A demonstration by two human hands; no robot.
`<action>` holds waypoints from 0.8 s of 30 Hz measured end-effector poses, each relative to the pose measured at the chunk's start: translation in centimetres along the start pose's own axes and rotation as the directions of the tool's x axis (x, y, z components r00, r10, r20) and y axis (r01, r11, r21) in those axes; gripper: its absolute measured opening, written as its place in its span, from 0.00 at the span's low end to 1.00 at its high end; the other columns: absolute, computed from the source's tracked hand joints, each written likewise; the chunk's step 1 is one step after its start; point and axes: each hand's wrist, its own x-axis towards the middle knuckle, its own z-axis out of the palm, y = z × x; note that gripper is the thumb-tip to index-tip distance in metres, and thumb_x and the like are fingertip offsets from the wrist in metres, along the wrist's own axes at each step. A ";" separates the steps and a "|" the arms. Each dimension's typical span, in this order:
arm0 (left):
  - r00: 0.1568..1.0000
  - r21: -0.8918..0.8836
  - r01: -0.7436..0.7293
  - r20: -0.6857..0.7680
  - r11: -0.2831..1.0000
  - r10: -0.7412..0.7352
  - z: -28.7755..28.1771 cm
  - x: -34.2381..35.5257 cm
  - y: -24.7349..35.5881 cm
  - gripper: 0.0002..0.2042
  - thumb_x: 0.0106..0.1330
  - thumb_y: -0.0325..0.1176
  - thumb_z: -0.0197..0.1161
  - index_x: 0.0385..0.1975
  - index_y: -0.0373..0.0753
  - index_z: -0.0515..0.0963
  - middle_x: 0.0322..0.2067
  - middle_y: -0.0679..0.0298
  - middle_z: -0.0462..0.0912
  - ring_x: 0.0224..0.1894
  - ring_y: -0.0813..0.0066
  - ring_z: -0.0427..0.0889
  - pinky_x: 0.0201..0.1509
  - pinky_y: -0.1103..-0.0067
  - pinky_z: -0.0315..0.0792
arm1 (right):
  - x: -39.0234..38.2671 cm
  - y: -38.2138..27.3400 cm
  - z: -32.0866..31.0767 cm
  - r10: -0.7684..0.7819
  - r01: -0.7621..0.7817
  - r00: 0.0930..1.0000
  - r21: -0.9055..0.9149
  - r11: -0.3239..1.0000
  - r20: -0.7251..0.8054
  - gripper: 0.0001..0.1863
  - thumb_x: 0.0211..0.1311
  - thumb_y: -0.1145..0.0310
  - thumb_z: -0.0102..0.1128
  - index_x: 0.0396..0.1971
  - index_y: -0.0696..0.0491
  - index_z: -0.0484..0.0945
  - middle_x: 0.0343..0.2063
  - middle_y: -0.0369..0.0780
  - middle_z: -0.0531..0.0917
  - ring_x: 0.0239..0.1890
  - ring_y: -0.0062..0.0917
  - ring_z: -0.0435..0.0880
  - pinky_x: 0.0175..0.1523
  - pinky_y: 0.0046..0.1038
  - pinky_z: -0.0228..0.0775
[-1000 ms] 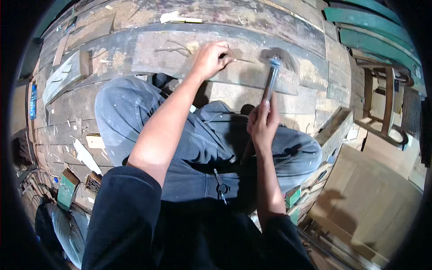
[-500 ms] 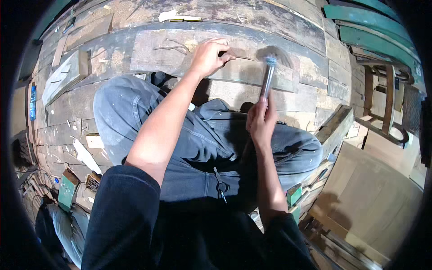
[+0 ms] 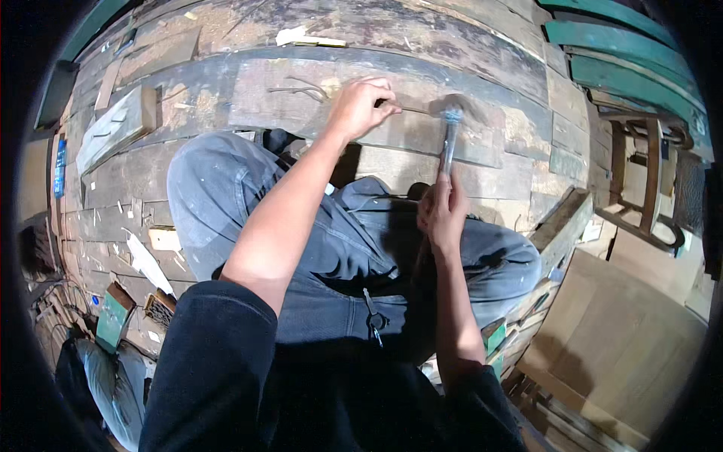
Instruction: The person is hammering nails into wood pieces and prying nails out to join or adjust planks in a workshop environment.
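My right hand (image 3: 444,209) is closed round the handle of a hammer (image 3: 449,143). The hammer's head is smeared by motion, low over a flat wooden board (image 3: 256,102). On the far side of my knees, my left hand (image 3: 360,109) pinches a thin dark nail (image 3: 419,111) between thumb and fingers. The nail points right and its far end reaches the hammer head; whether they touch I cannot tell. Several more thin bent nails (image 3: 301,90) lie on the board, left of my left hand.
A pale wood block (image 3: 117,128) stands at the left, with a white scrap (image 3: 147,264) nearer me. Green slats (image 3: 625,56) and a wooden frame (image 3: 651,177) are at the far right. A wide wooden panel (image 3: 617,331) leans at the near right. Sawdust and offcuts litter the planks.
The whole view has shifted slightly. The hammer's head sits a little lower in the picture, still blurred, and both hands keep their grips.
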 end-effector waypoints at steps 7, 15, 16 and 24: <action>1.000 -0.032 -0.016 0.011 0.999 0.016 0.3 0.8 0.2 0.08 0.55 0.37 0.73 0.32 0.43 0.87 0.32 0.64 0.82 0.39 0.62 0.81 0.44 0.69 0.74 | -0.2 -0.5 -1.0 0.035 -0.036 0.999 -0.061 0.997 -0.006 0.18 0.80 0.58 0.43 0.60 0.53 0.67 0.13 0.30 0.64 0.10 0.11 0.60 0.13 0.17 0.49; 0.999 -0.035 -0.030 0.016 0.999 0.030 -0.3 0.3 0.2 0.07 0.54 0.37 0.74 0.31 0.45 0.87 0.31 0.65 0.82 0.41 0.63 0.81 0.46 0.70 0.74 | 0.1 -0.3 -0.8 0.130 -0.130 0.991 -0.005 0.992 0.039 0.21 0.80 0.57 0.43 0.64 0.51 0.66 0.15 0.28 0.62 0.10 0.10 0.57 0.12 0.17 0.48; 0.999 -0.038 -0.036 0.016 0.999 0.036 -0.3 0.2 0.2 0.07 0.54 0.37 0.74 0.31 0.45 0.87 0.31 0.65 0.82 0.41 0.63 0.81 0.46 0.70 0.74 | -0.2 -0.7 -0.3 0.100 -0.100 0.995 0.037 0.994 0.007 0.21 0.80 0.58 0.44 0.63 0.53 0.66 0.15 0.28 0.62 0.10 0.10 0.58 0.12 0.17 0.49; 1.000 0.035 0.012 0.013 0.999 -0.012 -0.3 -0.3 -0.3 0.07 0.55 0.38 0.74 0.31 0.45 0.87 0.32 0.66 0.82 0.41 0.63 0.81 0.46 0.68 0.74 | -0.1 -0.3 0.0 0.012 -0.012 1.000 0.002 1.000 0.014 0.22 0.80 0.61 0.43 0.66 0.55 0.64 0.12 0.28 0.63 0.09 0.10 0.59 0.12 0.18 0.49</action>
